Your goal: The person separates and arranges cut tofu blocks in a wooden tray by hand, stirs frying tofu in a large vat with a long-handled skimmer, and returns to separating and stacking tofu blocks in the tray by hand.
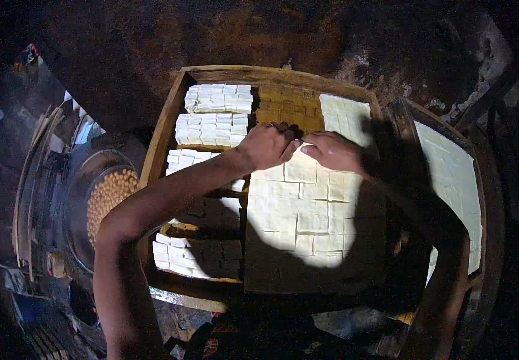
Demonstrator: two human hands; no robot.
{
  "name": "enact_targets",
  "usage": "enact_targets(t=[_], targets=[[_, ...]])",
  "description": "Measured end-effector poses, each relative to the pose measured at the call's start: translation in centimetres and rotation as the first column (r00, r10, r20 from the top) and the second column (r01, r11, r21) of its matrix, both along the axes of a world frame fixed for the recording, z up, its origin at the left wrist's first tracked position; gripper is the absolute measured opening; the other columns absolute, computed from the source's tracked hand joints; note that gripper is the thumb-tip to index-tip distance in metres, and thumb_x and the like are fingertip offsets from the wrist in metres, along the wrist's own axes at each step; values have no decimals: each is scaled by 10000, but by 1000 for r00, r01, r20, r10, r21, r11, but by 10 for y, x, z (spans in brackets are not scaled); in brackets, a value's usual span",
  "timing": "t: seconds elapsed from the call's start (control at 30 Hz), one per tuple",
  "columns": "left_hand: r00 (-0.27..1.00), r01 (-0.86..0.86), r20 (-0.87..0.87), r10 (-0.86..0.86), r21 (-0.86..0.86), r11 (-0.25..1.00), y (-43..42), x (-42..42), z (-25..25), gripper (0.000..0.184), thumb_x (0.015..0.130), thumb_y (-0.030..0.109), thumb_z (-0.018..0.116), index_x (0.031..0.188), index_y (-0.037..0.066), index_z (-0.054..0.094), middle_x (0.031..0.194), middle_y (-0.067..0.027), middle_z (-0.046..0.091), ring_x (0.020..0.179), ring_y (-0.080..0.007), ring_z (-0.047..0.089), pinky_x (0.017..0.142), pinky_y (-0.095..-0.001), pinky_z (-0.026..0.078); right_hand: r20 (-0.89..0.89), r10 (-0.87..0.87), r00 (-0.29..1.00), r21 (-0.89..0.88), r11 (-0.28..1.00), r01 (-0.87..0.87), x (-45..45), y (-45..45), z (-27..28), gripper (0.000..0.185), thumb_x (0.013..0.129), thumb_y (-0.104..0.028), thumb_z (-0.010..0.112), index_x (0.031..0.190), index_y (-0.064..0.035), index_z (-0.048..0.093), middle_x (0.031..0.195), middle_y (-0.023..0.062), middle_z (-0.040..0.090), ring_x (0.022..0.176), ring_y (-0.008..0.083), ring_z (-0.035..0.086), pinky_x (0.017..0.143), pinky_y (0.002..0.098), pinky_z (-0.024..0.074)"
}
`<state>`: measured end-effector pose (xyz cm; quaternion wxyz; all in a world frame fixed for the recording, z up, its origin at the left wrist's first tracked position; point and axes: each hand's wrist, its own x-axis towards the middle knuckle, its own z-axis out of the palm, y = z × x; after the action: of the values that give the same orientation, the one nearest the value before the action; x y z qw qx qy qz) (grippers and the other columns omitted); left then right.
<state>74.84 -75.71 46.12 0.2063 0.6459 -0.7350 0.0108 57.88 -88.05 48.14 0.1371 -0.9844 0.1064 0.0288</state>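
My left hand (266, 146) and my right hand (334, 150) meet at the far edge of a white sheet of cut tofu (313, 198). Their thumbs nearly touch, and the fingers of both are curled over the sheet's edge pieces. The fingertips are partly hidden. Square cut lines run across the sheet, with some squares raised slightly. It lies in a wooden tray (283, 77) with a woven bottom (289, 108), which shows beyond my hands. Stacked rows of tofu pieces (211, 129) stand along the tray's left side.
A second wooden tray with a white tofu sheet (451, 174) stands at the right. On the left, a round metal pan (79, 222) holds many small golden balls (112, 192). The surroundings are dark, and shadow covers the tray's near part.
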Motion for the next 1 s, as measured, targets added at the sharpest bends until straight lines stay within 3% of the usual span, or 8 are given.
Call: enact_targets(t=[0.1, 0.13, 0.27, 0.5, 0.67, 0.73, 0.83, 1.0], targets=[[995, -17, -88, 39, 234, 972, -16, 8, 3, 524, 939, 518, 378, 926, 70, 650, 752, -217, 647, 784, -404, 644, 734, -485, 536, -180, -54, 982, 340, 934, 113, 8, -22, 1, 449, 900, -391, 569, 1130, -6, 549, 994, 165, 626, 909, 263, 617, 797, 383, 494], [997, -27, -65, 44, 234, 972, -20, 7, 4, 586, 932, 583, 328, 966, 92, 646, 815, -214, 655, 849, -408, 636, 791, -491, 517, -34, 48, 998, 477, 879, -26, 16, -24, -4, 482, 857, -400, 642, 1120, -5, 559, 1006, 117, 630, 911, 191, 598, 791, 327, 483], [990, 126, -97, -99, 338, 933, -24, 15, 7, 571, 928, 584, 353, 1045, 88, 612, 913, -216, 653, 933, -401, 620, 850, -490, 493, -89, 96, 991, 632, 775, -19, 12, -36, -7, 361, 885, -275, 640, 1080, 22, 577, 971, 82, 626, 918, 156, 569, 811, 297, 454], [975, 206, -159, -154, 400, 893, -26, 16, 12, 570, 919, 575, 399, 1153, 73, 534, 1010, -202, 639, 991, -373, 607, 870, -486, 476, -242, 67, 968, 405, 914, 38, 9, -24, 12, 434, 854, -371, 657, 1063, 1, 576, 967, 106, 635, 918, 197, 592, 801, 339, 464], [994, 83, -91, -52, 380, 921, -19, 6, 5, 612, 908, 591, 400, 1162, 48, 520, 1025, -193, 632, 960, -357, 622, 797, -497, 498, 133, 6, 991, 150, 988, -26, -7, 1, -7, 436, 816, -363, 687, 1044, -14, 561, 964, 162, 611, 927, 313, 602, 796, 387, 470], [984, 50, 160, -75, 155, 987, -1, -3, 4, 619, 896, 589, 426, 1152, 31, 503, 938, -202, 640, 883, -349, 645, 711, -488, 522, 286, 29, 958, -89, 996, -3, -15, 11, -15, 459, 770, -338, 722, 1049, -15, 553, 952, 168, 588, 915, 354, 585, 782, 412, 474], [926, 333, 295, -234, -348, 876, 6, -5, -6, 551, 903, 552, 455, 1060, 25, 495, 670, -178, 612, 695, -339, 661, 610, -426, 539, 344, 224, 912, -235, 961, -148, -20, 13, -16, 474, 752, -336, 736, 1051, -18, 551, 948, 170, 586, 913, 358, 586, 784, 423, 473], [987, 108, -126, -96, 96, 989, -8, 2, 18, 502, 918, 516, 461, 973, 32, 581, 749, -178, 647, 720, -378, 643, 675, -474, 522, 189, -89, 978, 229, 972, 45, -8, -9, 3, 524, 729, -454, 742, 1014, -50, 569, 925, 158, 633, 889, 311, 627, 742, 378, 486]])
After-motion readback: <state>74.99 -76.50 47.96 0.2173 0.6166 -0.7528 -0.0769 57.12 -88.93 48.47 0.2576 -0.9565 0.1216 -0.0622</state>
